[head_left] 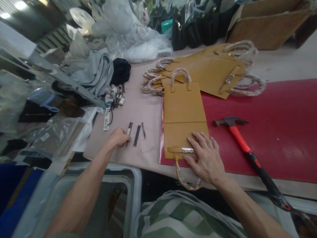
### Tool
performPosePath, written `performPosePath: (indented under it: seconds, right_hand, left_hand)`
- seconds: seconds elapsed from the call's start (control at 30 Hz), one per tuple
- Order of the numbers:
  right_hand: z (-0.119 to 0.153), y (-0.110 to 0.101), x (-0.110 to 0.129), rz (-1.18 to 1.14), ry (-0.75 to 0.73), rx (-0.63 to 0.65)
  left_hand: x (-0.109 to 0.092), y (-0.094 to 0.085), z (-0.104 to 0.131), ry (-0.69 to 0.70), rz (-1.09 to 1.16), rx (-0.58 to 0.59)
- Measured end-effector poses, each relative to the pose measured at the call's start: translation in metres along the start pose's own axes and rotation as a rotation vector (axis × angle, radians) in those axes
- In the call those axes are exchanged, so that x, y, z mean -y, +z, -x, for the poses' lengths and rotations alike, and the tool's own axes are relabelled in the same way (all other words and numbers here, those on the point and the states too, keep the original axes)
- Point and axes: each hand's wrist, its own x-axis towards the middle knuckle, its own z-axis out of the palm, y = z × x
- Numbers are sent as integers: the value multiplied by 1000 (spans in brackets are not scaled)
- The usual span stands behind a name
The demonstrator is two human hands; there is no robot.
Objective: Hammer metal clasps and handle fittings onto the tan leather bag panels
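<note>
A tan handbag panel (pixel 185 110) lies lengthwise in front of me, a wrapped handle at each end and a shiny metal clasp (pixel 188 150) near its lower end. My right hand (pixel 206 157) rests on that lower end beside the clasp, fingers stretched out and slightly spread. To the left, my left hand (pixel 119 136) has its fingers closed on a slim dark tool with a pale middle (pixel 128 130); its exact kind is unclear. Beside it on the table lie a flat dark metal strip (pixel 137 135) and a thin metal punch (pixel 143 130).
A claw hammer (pixel 244 142) lies on the red mat (pixel 277 125). More tan panels (pixel 205 71) with wrapped handles are piled behind. Plastic wrap (pixel 133 36), black bags (pixel 178 33) and a cardboard box (pixel 267 26) stand at the back. A grey bin (pixel 137 188) sits below the table edge.
</note>
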Motion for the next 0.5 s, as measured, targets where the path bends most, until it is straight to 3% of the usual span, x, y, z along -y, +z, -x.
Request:
performPosePath:
  seconds: [0.13,0.27,0.37,0.5]
  right_hand:
    - [0,0,0,-8,2,10]
    - [-1,1,0,-6,1,5]
    - [-1,1,-1,-3,-6,-1]
    - [-1,2,-1,-5,-17,3]
  left_hand:
    - [1,2,24,88,540,84]
    - [-16,26,58,185,1074,194]
    - [-35,59,79,265,1258,229]
    - [-53,93,95,477,1233,45]
